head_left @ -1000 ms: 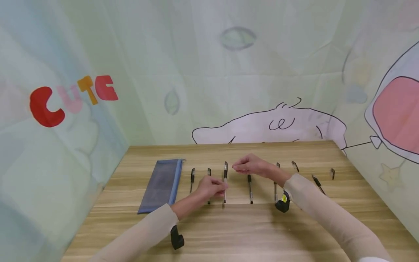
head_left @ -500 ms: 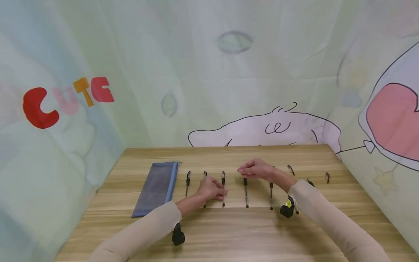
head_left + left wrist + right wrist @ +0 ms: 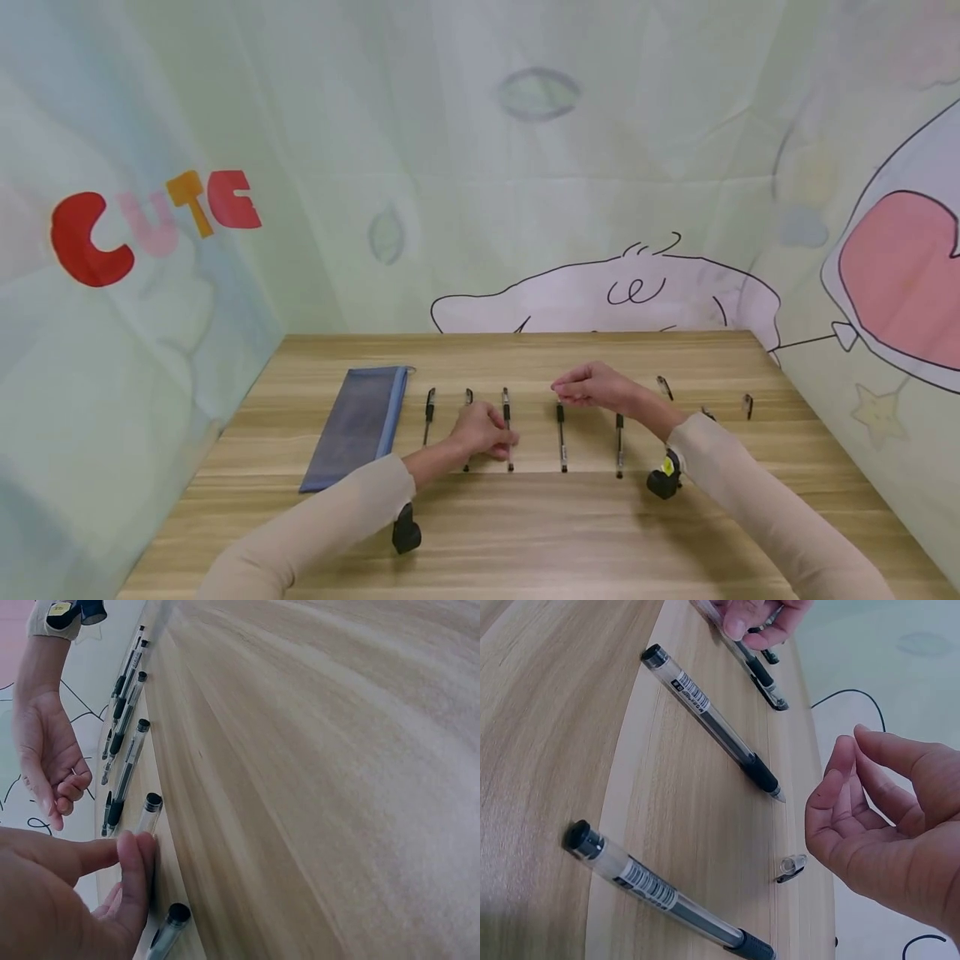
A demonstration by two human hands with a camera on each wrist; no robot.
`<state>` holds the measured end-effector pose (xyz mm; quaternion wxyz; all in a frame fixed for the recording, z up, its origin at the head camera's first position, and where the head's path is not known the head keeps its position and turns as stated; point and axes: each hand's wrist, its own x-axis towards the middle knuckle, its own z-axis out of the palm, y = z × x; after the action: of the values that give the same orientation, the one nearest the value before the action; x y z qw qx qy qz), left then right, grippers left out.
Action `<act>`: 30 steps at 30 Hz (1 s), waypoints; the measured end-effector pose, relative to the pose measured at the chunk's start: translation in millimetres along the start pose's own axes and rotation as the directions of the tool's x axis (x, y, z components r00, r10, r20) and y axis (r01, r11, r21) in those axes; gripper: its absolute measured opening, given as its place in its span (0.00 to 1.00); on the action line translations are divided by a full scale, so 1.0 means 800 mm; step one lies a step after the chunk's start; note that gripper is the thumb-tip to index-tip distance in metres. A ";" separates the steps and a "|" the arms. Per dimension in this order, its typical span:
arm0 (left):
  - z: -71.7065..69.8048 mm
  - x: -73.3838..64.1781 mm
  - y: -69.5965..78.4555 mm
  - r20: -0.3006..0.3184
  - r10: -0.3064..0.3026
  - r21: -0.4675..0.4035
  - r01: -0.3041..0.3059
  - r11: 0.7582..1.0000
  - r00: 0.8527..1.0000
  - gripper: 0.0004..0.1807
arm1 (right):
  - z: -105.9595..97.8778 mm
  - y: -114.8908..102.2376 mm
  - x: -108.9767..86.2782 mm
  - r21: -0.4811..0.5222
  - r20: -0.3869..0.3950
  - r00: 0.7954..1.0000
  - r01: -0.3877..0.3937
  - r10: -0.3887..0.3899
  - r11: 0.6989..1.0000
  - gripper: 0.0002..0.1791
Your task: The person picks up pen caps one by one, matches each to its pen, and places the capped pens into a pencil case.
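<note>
My left hand (image 3: pixel 483 429) pinches the lower part of a capped black gel pen (image 3: pixel 506 408) lying on the wooden table (image 3: pixel 525 533). In the left wrist view the pen's black end (image 3: pixel 154 800) sticks out past my fingertips. My right hand (image 3: pixel 596 387) hovers near the tip of an uncapped pen (image 3: pixel 562 437), its fingers loosely bent and thumb meeting index finger. Nothing shows between them in the right wrist view. Below that hand there, a loose pen cap (image 3: pixel 791 866) lies between two uncapped pens.
Two capped pens (image 3: pixel 430 406) lie left of my left hand, one partly covered by it. A blue mesh pencil pouch (image 3: pixel 352 429) lies farther left. Right of my right hand are another uncapped pen (image 3: pixel 619 446) and loose caps (image 3: pixel 664 387); my sleeve partly hides one more pen (image 3: pixel 707 412).
My right hand has moved right, away from the capped pen to near the uncapped one. My left hand has stayed at its pen. The head view has shifted slightly.
</note>
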<state>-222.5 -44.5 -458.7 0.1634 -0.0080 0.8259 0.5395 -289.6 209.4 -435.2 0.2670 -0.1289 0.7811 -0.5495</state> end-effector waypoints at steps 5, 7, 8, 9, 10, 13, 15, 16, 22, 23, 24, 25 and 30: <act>-0.003 0.000 -0.003 -0.001 0.015 0.032 -0.015 0.999 1.000 0.11 | -0.003 0.001 -0.003 -0.002 -0.004 1.000 -0.007 0.007 1.000 0.21; -0.004 -0.002 -0.003 0.003 0.025 0.029 -0.025 0.999 1.000 0.11 | -0.005 0.001 -0.006 -0.011 -0.015 1.000 -0.010 0.010 1.000 0.21; -0.005 -0.003 -0.002 0.007 0.031 0.030 -0.031 0.999 1.000 0.11 | -0.007 0.000 -0.008 -0.020 -0.020 1.000 -0.008 0.007 1.000 0.21; -0.006 -0.003 -0.001 0.010 0.033 0.027 -0.033 0.999 0.999 0.11 | -0.008 0.000 -0.009 -0.027 -0.029 1.000 -0.009 0.008 1.000 0.21; -0.007 -0.004 0.001 0.013 0.040 0.030 -0.040 0.999 0.999 0.10 | -0.009 -0.001 -0.011 -0.032 -0.038 0.999 -0.009 0.008 0.999 0.20; -0.010 -0.005 0.004 0.018 0.066 0.037 -0.067 0.997 0.998 0.09 | -0.014 -0.003 -0.014 -0.051 -0.054 0.999 -0.005 0.002 0.999 0.21; -0.011 -0.004 0.006 0.016 0.077 0.053 -0.078 0.996 0.997 0.08 | -0.018 -0.002 -0.015 -0.059 -0.060 0.998 -0.004 0.001 0.998 0.21; -0.011 -0.004 0.007 0.016 0.083 0.058 -0.084 0.995 0.996 0.08 | -0.019 -0.002 -0.015 -0.057 -0.060 0.998 -0.004 0.000 0.998 0.21; -0.006 0.000 0.016 0.033 0.106 0.021 -0.106 0.994 0.994 0.08 | -0.029 0.003 -0.017 -0.027 -0.064 0.998 -0.018 0.016 0.999 0.20; -0.005 0.000 0.018 0.040 0.111 0.011 -0.112 0.994 0.993 0.09 | -0.030 0.004 -0.018 -0.025 -0.064 0.998 -0.019 0.017 1.000 0.20; -0.003 0.001 0.020 0.049 0.117 0.000 -0.117 0.993 0.992 0.09 | -0.031 0.004 -0.018 -0.026 -0.064 0.998 -0.018 0.016 1.000 0.20; -0.002 0.002 0.022 0.059 0.126 -0.006 -0.126 0.992 0.990 0.09 | -0.031 0.005 -0.019 -0.031 -0.061 0.998 -0.015 0.013 0.999 0.20; 0.008 0.011 0.035 0.098 0.164 -0.042 -0.161 0.986 0.982 0.11 | -0.037 0.008 -0.022 -0.048 -0.091 0.996 -0.027 0.022 0.998 0.22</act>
<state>-234.1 -25.6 -438.7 0.1603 0.0840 0.8053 0.5646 -291.3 243.9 -428.7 0.2350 -0.1009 0.8073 -0.5318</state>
